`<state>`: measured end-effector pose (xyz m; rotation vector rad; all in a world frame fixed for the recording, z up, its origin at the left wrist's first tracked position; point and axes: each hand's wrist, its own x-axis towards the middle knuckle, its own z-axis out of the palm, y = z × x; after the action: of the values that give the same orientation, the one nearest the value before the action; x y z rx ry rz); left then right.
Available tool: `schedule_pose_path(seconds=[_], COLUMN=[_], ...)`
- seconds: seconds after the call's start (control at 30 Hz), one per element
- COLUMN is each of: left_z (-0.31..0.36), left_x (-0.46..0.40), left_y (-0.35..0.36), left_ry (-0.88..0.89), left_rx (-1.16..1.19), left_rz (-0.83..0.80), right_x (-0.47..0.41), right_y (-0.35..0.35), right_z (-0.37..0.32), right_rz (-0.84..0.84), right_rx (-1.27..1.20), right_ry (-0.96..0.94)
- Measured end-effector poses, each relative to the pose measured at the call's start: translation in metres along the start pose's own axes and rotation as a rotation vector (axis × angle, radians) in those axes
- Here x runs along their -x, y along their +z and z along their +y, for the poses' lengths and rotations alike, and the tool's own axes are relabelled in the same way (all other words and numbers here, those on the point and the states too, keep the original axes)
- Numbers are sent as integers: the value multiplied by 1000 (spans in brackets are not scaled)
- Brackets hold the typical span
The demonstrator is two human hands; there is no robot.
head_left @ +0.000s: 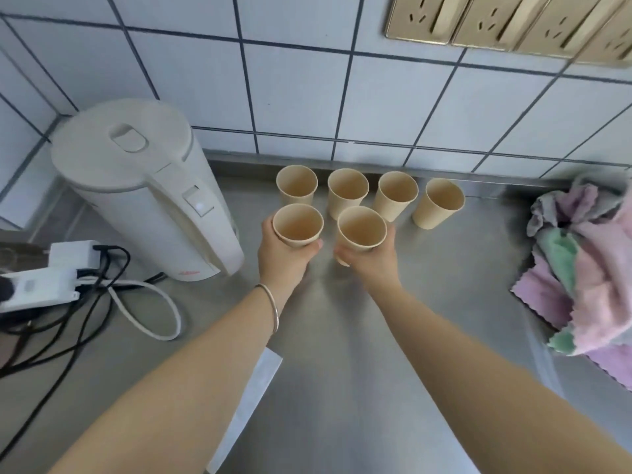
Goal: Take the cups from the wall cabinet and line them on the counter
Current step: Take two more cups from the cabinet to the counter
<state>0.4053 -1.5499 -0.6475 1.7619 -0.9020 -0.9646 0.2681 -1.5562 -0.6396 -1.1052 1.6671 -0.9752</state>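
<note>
Several beige paper cups stand upright in a row along the tiled wall on the steel counter point(342, 336), from the leftmost point(297, 184) to the rightmost point(439, 201). In front of that row, my left hand point(284, 258) is wrapped around another beige cup point(297, 224). My right hand point(372, 258) grips a second beige cup point(361, 229) beside it. Both held cups are upright and empty, close above the counter; whether they touch it I cannot tell. A thin bracelet sits on my left wrist.
A white electric kettle point(147, 186) stands to the left of the cups. A power strip with tangled cables point(51, 285) lies at the far left. Pink and green cloths point(588, 268) are piled at the right. Gold wall sockets point(506, 22) hang above.
</note>
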Motion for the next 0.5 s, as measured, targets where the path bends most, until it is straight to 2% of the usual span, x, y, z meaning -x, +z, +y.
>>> schedule_pose_path(seconds=[0.5], left_z=[-29], left_x=[-25], left_y=[13], left_ry=[39], left_rx=[-35], left_rz=[70], right_x=[-27], right_y=[19], right_z=[21], right_rz=[-61], right_rx=[102], right_ry=[4])
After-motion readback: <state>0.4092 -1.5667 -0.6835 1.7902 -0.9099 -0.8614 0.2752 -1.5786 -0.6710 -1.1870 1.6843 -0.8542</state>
